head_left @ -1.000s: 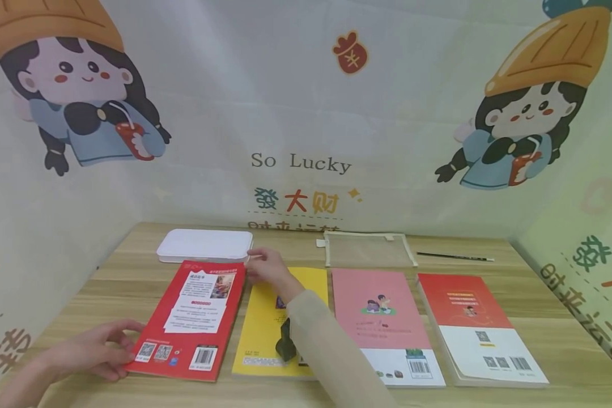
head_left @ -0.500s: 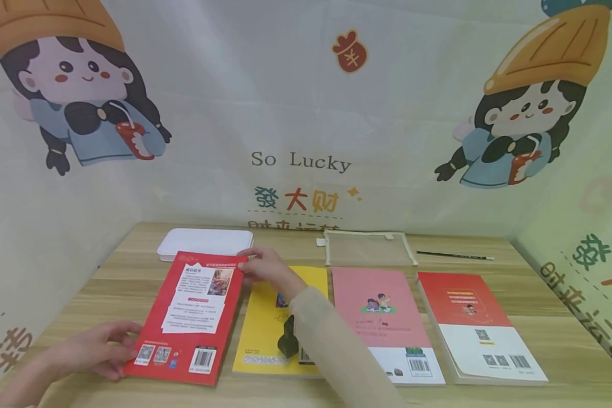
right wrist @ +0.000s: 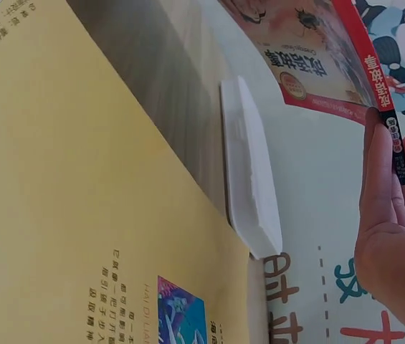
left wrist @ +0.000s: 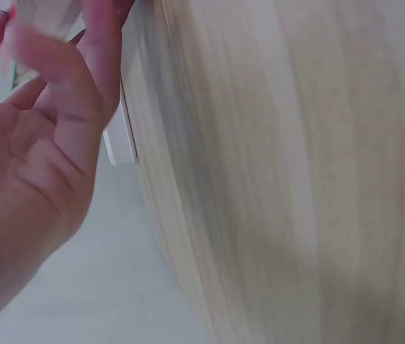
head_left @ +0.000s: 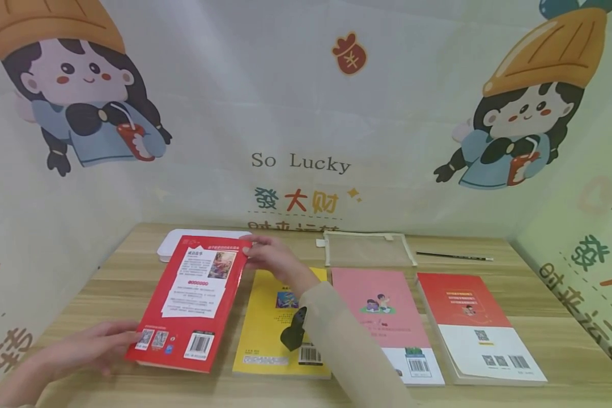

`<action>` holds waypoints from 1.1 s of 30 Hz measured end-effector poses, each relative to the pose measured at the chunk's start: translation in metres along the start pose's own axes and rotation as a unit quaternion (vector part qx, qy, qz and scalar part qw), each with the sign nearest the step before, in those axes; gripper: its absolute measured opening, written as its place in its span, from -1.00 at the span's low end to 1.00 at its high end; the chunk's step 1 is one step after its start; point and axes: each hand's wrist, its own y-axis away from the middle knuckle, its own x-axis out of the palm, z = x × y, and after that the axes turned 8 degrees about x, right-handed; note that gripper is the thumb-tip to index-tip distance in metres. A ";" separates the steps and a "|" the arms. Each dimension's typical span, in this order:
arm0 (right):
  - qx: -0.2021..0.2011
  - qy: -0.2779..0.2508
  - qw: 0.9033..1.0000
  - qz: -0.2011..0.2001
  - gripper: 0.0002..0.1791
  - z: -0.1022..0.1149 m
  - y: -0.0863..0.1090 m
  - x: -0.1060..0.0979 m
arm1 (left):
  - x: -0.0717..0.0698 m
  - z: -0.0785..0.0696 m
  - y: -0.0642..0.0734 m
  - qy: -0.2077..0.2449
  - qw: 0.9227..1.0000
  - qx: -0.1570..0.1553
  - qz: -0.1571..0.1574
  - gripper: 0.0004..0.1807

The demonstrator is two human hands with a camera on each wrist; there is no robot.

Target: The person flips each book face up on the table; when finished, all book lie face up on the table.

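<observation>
In the head view a red book (head_left: 183, 337), back cover up with barcode and QR codes, is raised off the wooden table and tilted. My right hand (head_left: 275, 258) pinches its top right corner. Seen in the right wrist view, the thumb and fingers of that hand (right wrist: 392, 244) clasp the end of the red spine (right wrist: 374, 61). At the lower left corner my left hand (head_left: 89, 348) holds the book's edge, thumb above and fingers below. The left wrist view has this hand (left wrist: 37, 158) with bent fingers; the corner there is mostly hidden.
A yellow book (head_left: 257, 326), a pink book (head_left: 372, 294) and a red-and-white book (head_left: 469, 309) lie in a row. Behind them are a white case (head_left: 172, 242), partly covered by the raised book, a mesh zip pouch (head_left: 367, 252) and a black pencil (head_left: 454, 256).
My right hand has taken hold of the red book's top corner. The book has come up off the table and moved away from me, now overlapping more of the white case.
</observation>
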 end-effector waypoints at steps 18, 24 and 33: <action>0.007 -0.040 0.998 -0.037 -0.65 0.008 0.006 -0.017 | -0.003 -0.005 -0.005 0.093 0.980 0.175 0.010 -0.51; 0.014 -0.053 0.997 -0.062 -0.65 0.003 0.005 -0.019 | 0.003 -0.009 -0.004 0.037 0.983 0.157 -0.088 -0.52; -0.002 -0.075 0.996 -0.040 -0.63 0.005 0.006 -0.025 | 0.008 -0.012 -0.006 0.030 0.980 0.151 -0.123 -0.46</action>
